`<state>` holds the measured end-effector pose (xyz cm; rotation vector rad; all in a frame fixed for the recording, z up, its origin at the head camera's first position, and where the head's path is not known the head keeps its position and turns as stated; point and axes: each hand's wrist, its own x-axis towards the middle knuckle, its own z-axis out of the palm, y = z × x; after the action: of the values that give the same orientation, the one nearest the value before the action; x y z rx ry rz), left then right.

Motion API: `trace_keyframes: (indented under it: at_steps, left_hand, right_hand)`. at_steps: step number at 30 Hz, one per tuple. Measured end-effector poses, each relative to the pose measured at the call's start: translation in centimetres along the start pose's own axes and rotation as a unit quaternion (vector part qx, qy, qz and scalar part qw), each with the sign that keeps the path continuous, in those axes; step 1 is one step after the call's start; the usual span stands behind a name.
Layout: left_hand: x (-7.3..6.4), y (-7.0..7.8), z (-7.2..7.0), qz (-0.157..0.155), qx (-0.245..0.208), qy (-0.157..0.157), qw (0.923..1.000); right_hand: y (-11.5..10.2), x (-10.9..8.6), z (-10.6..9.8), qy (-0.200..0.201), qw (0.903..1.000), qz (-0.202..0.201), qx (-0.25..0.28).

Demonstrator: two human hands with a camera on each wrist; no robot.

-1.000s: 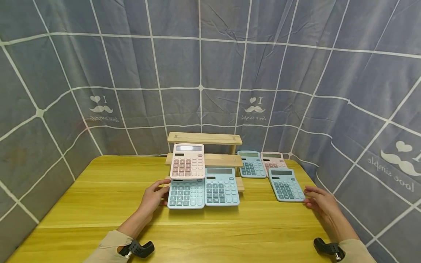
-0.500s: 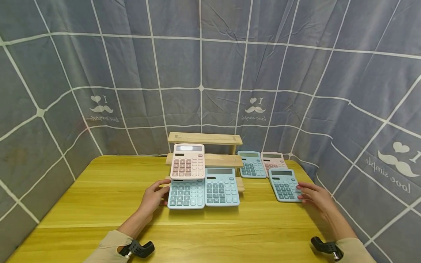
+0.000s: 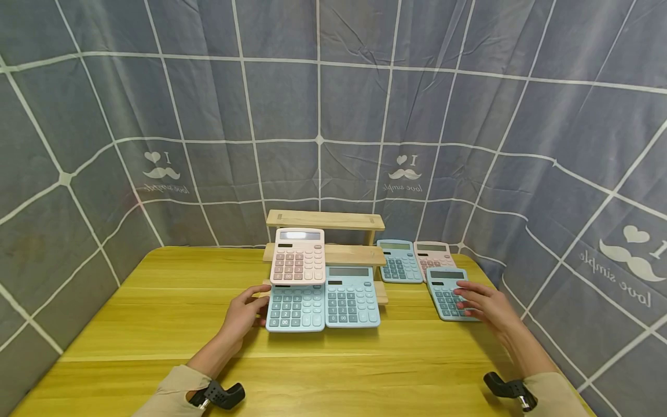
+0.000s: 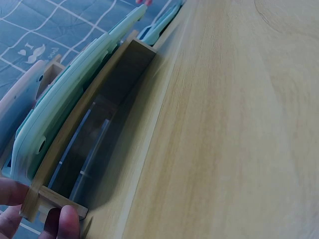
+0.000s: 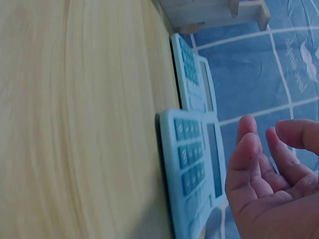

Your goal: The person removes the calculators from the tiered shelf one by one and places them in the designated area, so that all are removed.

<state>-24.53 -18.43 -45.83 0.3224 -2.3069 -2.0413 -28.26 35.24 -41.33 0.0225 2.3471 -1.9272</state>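
My left hand (image 3: 241,315) holds the left end of a tiered wooden stand (image 3: 325,219); in the left wrist view its fingertips lie around the corner of the lowest shelf (image 4: 64,154). Two light-blue calculators, a left one (image 3: 295,310) and a right one (image 3: 351,297), lean side by side on the lowest tier. A pink calculator (image 3: 297,256) on the tier above overlaps the left one's top. My right hand (image 3: 487,307), fingers loosely bent and holding nothing, hovers over the right edge of another blue calculator (image 3: 446,296) lying on the table. The right wrist view shows a gap between hand and calculator (image 5: 192,169).
Behind that calculator lie another blue calculator (image 3: 398,262) and a partly covered pink one (image 3: 433,253), right of the stand. The stand's top shelf bears nothing. A grey checked curtain (image 3: 281,104) surrounds the wooden table (image 3: 172,307) at the back and sides.
My right hand has moved left, from beside the front blue calculator's right edge to over it. My left hand and the calculators have stayed in place.
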Motion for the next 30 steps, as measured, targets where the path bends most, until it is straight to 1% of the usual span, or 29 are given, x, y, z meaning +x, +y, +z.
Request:
trace_keyframes:
  at_steps: [7,13,21,30]
  left_hand:
    - [0.0,0.0,0.0,-0.001,-0.001,0.0,1.0]
    - [-0.2,0.1,0.0,-0.002,0.004,0.0,1.0]
    - [-0.2,0.1,0.0,0.001,0.003,0.0,1.0]
    - [-0.4,0.3,0.1,0.009,0.034,0.01,0.9993]
  right_hand:
    - [-1.0,0.0,1.4,-0.029,0.9992,-0.017,-0.022]
    - [-1.8,-0.1,2.5,-0.048,0.9983,-0.024,-0.022]
    - [-2.9,-0.1,4.2,-0.06,0.997,-0.023,-0.044]
    - [-3.8,0.1,5.8,-0.068,0.9965,-0.029,-0.038]
